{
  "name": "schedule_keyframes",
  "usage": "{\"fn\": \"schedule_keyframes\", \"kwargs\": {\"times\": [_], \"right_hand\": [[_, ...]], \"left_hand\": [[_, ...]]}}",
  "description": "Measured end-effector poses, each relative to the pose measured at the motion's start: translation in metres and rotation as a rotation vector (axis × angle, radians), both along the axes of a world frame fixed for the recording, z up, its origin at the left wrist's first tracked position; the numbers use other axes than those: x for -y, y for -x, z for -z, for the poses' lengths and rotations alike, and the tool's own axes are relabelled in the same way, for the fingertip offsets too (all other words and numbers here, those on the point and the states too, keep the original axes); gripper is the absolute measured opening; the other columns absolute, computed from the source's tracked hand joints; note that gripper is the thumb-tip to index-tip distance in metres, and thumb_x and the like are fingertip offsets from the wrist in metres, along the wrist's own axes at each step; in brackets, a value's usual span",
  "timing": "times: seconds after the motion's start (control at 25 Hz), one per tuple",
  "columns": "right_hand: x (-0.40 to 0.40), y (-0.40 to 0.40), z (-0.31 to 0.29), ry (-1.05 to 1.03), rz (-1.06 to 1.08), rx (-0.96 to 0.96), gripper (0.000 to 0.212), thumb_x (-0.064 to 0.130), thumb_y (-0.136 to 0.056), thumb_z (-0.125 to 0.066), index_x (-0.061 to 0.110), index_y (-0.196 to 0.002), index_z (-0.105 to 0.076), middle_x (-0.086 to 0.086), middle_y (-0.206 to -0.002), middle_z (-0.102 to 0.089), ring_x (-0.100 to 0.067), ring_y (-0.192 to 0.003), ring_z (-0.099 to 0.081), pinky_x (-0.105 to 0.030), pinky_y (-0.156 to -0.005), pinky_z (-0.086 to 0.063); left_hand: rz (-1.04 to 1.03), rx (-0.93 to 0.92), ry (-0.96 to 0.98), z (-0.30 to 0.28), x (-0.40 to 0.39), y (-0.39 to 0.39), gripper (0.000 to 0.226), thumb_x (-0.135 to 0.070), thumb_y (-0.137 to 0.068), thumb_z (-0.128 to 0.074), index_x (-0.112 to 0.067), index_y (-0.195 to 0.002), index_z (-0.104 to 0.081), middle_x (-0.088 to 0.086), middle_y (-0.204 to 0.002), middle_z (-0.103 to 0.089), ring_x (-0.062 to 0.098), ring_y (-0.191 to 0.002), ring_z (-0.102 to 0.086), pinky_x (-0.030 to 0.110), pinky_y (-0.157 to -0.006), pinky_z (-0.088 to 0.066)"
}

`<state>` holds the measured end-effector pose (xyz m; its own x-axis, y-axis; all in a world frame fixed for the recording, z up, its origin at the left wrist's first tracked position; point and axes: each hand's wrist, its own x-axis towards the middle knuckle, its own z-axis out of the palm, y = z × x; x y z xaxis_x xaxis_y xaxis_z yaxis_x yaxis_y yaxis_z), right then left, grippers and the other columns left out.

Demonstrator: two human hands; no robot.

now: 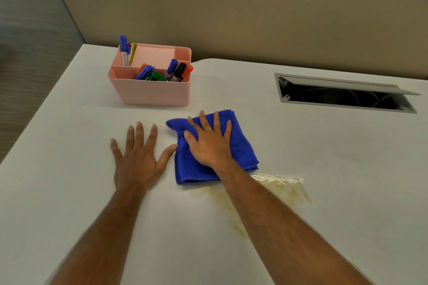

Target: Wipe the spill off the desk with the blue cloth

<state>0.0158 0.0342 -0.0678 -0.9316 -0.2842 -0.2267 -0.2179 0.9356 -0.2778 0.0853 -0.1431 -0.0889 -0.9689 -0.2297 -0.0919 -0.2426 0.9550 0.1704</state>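
Note:
A folded blue cloth [243,146] lies flat on the white desk [324,157] near its middle. My right hand [208,143] presses down on the cloth with its fingers spread. My left hand [139,157] rests flat on the bare desk just left of the cloth, fingers apart, its thumb tip touching the cloth's left edge. A pale yellowish spill [284,188] spreads on the desk in front of and to the right of the cloth, with a thin streak [234,217] running toward me beside my right forearm.
A pink organizer box [150,92] with several coloured markers stands behind the hands. An open cable hatch [342,97] is set into the desk at the back right. A beige partition [254,25] closes the far side. The desk's left edge [41,109] drops to the floor.

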Motion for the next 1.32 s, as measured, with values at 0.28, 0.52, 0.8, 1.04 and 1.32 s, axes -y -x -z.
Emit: {"fn": "schedule_keyframes", "kwargs": {"times": [0.28, 0.52, 0.8, 1.04, 1.32], "right_hand": [[0.006, -0.012, 0.01, -0.188, -0.045, -0.122, 0.063, 0.057, -0.101, -0.02, 0.034, -0.158, -0.005, -0.002, -0.169, 0.002, -0.037, -0.153, 0.01, -0.071, -0.114, 0.006], [-0.023, -0.006, 0.008, -0.185, 0.002, -0.121, 0.062, 0.056, -0.102, -0.02, 0.036, -0.158, -0.005, 0.0, -0.169, 0.001, -0.036, -0.153, 0.008, -0.072, -0.114, 0.006], [-0.097, 0.006, 0.004, -0.207, 0.141, -0.105, 0.059, 0.054, -0.103, -0.019, 0.037, -0.158, -0.006, 0.001, -0.169, -0.001, -0.034, -0.154, 0.005, -0.073, -0.113, 0.003], [-0.171, 0.008, 0.001, -0.252, 0.275, -0.064, 0.058, 0.052, -0.104, -0.019, 0.038, -0.158, -0.004, 0.004, -0.169, 0.0, -0.033, -0.154, 0.003, -0.074, -0.113, 0.001], [-0.218, -0.014, -0.017, 0.098, 0.409, 0.017, 0.053, 0.043, -0.107, -0.022, 0.028, -0.158, -0.015, 0.002, -0.168, -0.008, -0.022, -0.154, 0.005, -0.053, -0.122, 0.008]], "left_hand": [[0.014, -0.021, -0.002, -0.001, 0.0, -0.001, 0.102, -0.087, -0.075, 0.013, -0.033, -0.159, -0.004, 0.005, -0.169, -0.002, 0.025, -0.156, 0.003, 0.061, -0.121, 0.001], [0.009, -0.002, 0.01, -0.003, -0.001, -0.002, 0.102, -0.088, -0.076, 0.009, -0.032, -0.159, -0.003, 0.006, -0.169, 0.0, 0.025, -0.156, 0.003, 0.061, -0.121, 0.002], [0.017, -0.019, 0.002, -0.003, -0.001, -0.003, 0.1, -0.088, -0.078, 0.005, -0.032, -0.159, -0.005, 0.005, -0.17, -0.001, 0.023, -0.156, 0.004, 0.06, -0.121, 0.002], [0.016, -0.024, 0.002, -0.003, -0.002, -0.002, 0.099, -0.089, -0.079, 0.002, -0.032, -0.159, -0.008, 0.005, -0.169, -0.003, 0.023, -0.156, 0.003, 0.061, -0.12, 0.002], [0.014, -0.024, 0.0, -0.003, -0.001, -0.003, 0.099, -0.089, -0.078, 0.002, -0.032, -0.159, -0.009, 0.006, -0.169, -0.005, 0.024, -0.156, 0.002, 0.061, -0.12, 0.002]]}}
